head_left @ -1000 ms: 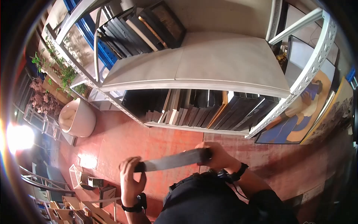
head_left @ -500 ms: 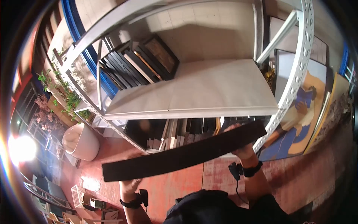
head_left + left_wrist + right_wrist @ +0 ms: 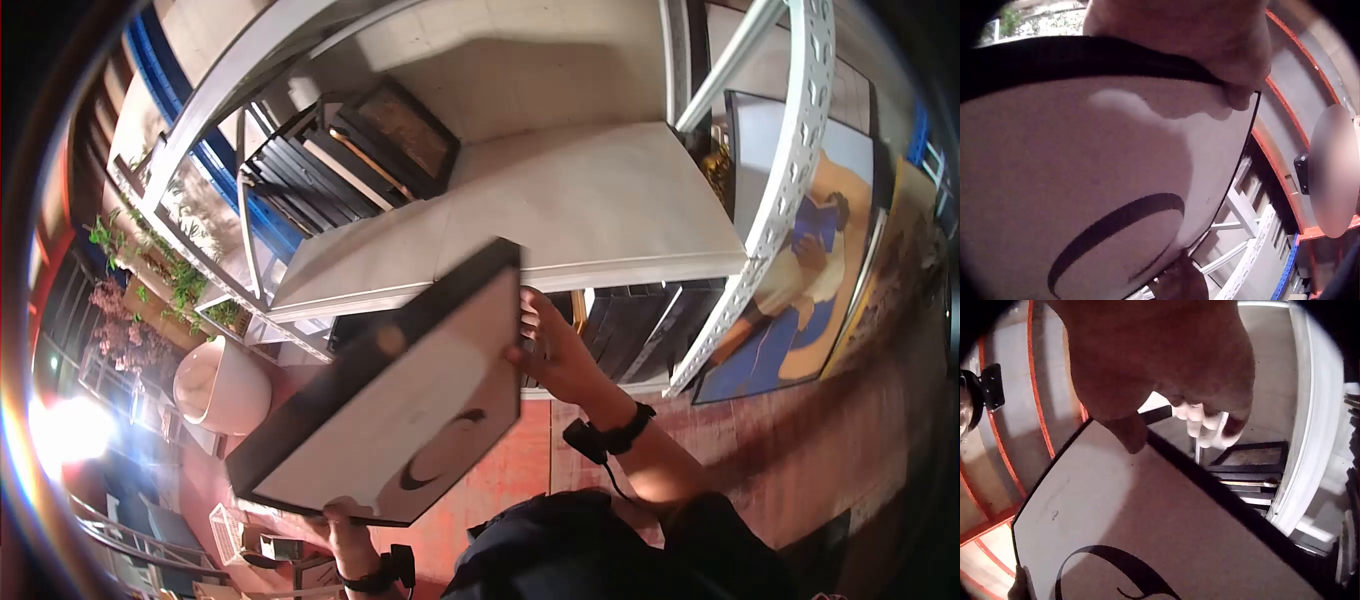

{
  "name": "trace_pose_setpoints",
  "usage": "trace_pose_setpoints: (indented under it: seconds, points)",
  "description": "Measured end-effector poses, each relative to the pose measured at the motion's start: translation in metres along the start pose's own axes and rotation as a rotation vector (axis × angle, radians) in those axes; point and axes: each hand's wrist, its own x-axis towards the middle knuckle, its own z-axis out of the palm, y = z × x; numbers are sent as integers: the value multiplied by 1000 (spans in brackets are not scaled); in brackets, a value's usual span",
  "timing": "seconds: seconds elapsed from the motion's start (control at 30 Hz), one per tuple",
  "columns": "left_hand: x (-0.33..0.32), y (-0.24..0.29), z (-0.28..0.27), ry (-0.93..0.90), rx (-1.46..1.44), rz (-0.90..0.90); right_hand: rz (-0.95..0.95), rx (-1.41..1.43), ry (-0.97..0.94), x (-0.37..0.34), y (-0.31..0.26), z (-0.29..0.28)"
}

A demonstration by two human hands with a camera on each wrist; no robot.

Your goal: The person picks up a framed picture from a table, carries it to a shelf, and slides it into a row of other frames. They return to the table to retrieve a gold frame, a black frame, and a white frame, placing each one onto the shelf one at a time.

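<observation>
A framed picture [image 3: 400, 400], with a thick dark edge and a pale face bearing a dark curved stroke, is held tilted in front of the shelf. The left hand [image 3: 350, 545] grips its lower left edge, thumb on the face; in the left wrist view that hand [image 3: 1191, 44] covers the frame's border. At the upper right edge, the right hand [image 3: 560, 350] pinches the frame with its thumb on the face. The right wrist view shows this hand [image 3: 1166, 362] with its fingers behind the frame [image 3: 1104, 506].
A white metal rack has a pale upper shelf [image 3: 580, 200] with dark frames [image 3: 320, 170] leaning at its left, and more frames [image 3: 650, 330] below. A painting [image 3: 780, 300] leans at the right. A white tub chair [image 3: 225, 385] stands left on the red floor.
The framed picture has turned from edge-on to showing its pale face, its right end raised and tilted. The right hand has moved left, and the left hand sits lower.
</observation>
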Motion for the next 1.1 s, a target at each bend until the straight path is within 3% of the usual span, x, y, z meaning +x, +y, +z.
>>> trace_pose_setpoints:
  seconds: [0.07, 0.13, 0.17, 0.23, 0.37, 0.43, 0.5, 0.57, 0.6, 0.73, 0.83, 0.87, 0.9, 0.97, 1.0, 1.07, 1.1]
  points:
    - [4, 13, 0, 150, 47, 72, 15, -76, -1, -2, 15, -3]
    - [9, 30, -3, 226, 82, 114, 278, 159, 1, -12, 31, -8]
    - [12, 41, 5, 231, 86, 120, 276, 164, -6, -16, 40, -13]
    - [18, 57, 22, 381, 196, 153, 327, -13, -83, -22, 50, -18]
    - [30, 62, 26, 415, 97, 84, 310, -48, -126, -23, 38, -6]
    - [38, 76, 57, 394, 60, 72, 147, -175, -247, -21, 25, 9]
    - [45, 79, 81, 377, 20, 60, 144, -183, -328, -19, 8, 25]
    - [52, 76, 98, 359, -67, 31, -142, -379, -427, -19, -3, 37]
    - [54, 81, 118, 373, -106, 21, -71, -275, -487, -20, -11, 40]
    - [64, 85, 151, 455, -235, -33, -47, -332, -511, -33, -9, 40]
    - [73, 75, 139, 429, -169, 37, 10, -382, -479, -46, 7, 25]
    - [76, 59, 112, 347, -2, 125, 76, -406, -470, -50, 11, 17]
    - [79, 58, 104, 371, -190, 114, 143, -427, -457, -53, 13, 9]
    - [80, 37, 53, 363, -43, 220, 171, -452, -412, -58, 16, -9]
    - [83, 43, 55, 353, -46, 218, 163, -436, -398, -61, 23, -19]
    - [80, 74, 52, 557, -107, 148, 213, -422, -383, -68, 32, -34]
    - [79, 81, 48, 567, -102, 147, 217, -420, -393, -71, 35, -40]
